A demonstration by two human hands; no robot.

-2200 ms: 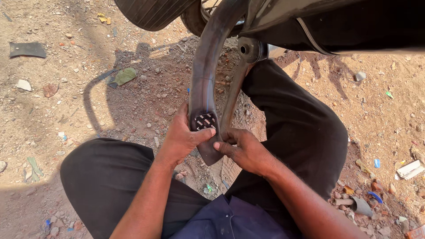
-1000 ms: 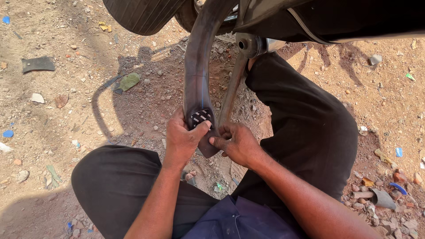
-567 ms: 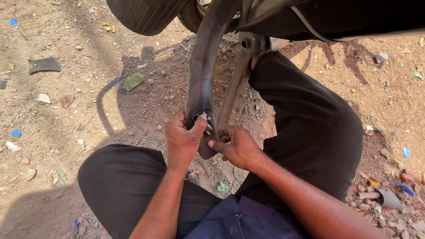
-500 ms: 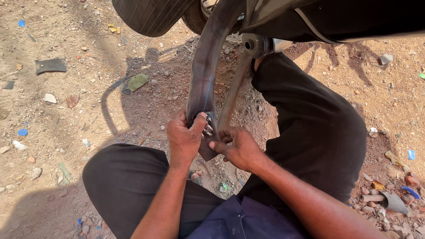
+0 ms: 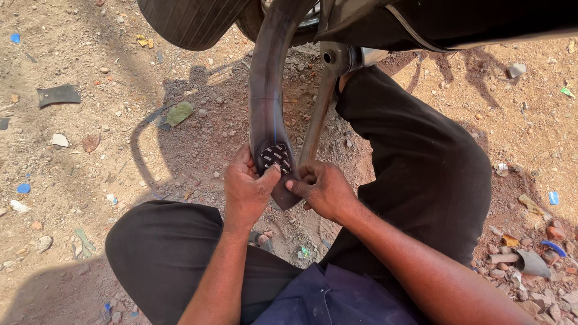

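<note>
Far left, on the dry reddish dirt ground: a flat dark scrap of rubber sheet, small blue plastic bits & pale stones, then a flat greenish leaf-like scrap w/ no readable marking. Top, left of centre: black ribbed rubber tyre of a two-wheeler. Person sits on the ground in black trousers, knees spread, dark blue shirt hem at bottom centre. Left hand is closed around the lower bend of the black rubber inner tube, fingers wrapped behind it, thumb pressing on the lower edge of a rounded dark patch w/ a white dotted pattern stuck on the tube's face. Tube hangs down from the wheel area at top centre, curves to its lowest point btwn the two hands, right above the gap btwn the knees. Patch sits just above & btwn both thumbs, touching the left thumb. Right hand is curled shut on the tube's right-hand edge just below the patch, fingertips pinching the rubber; knuckles face the camera. Just right of the tube, a grey metal stand leg slants down from the bike frame, close beside the tube, ending behind the right hand. Right of that, the raised right knee. Far right: small blue & white litter bits, brick-coloured rubble, a grey curved shard near the bottom corner.
</note>
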